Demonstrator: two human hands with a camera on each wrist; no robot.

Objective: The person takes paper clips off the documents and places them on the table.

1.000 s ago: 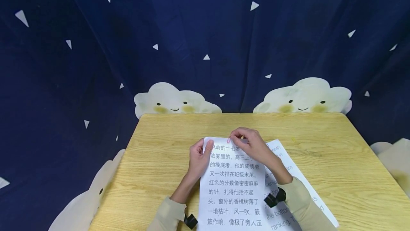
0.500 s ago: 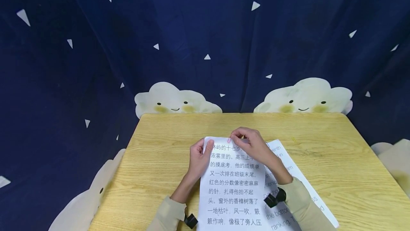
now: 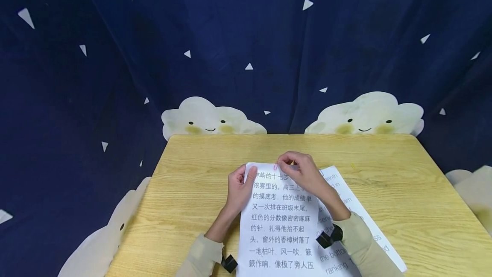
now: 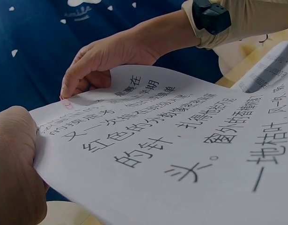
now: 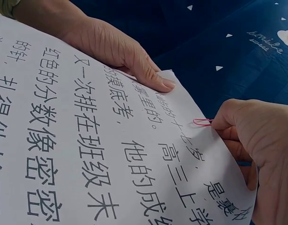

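Note:
A white sheet of paper [image 3: 278, 221] printed with large Chinese characters is held up, its top edge raised. My left hand [image 3: 240, 185] grips its top left corner, thumb over the printed face and fingers behind. At the middle of the top edge sits a pink paper clip [image 5: 202, 122], its loop over the printed side. The right hand [image 3: 301, 172] pinches the clip's outer end between thumb and forefinger. In the left wrist view the same right hand [image 4: 99, 65] bends over the far edge. How far the clip's back loop reaches is hidden.
A second sheet with English print [image 3: 357, 213] lies slanted on the wooden table [image 3: 184, 183], partly under the first sheet and the right forearm. A small yellow item [image 3: 353, 166], too small to tell its kind, lies to its right. A dark blue curtain [image 3: 230, 33] hangs behind the table.
The view has tilted very slightly. Both hands, the sheet and the pink paper clip keep nearly the same places.

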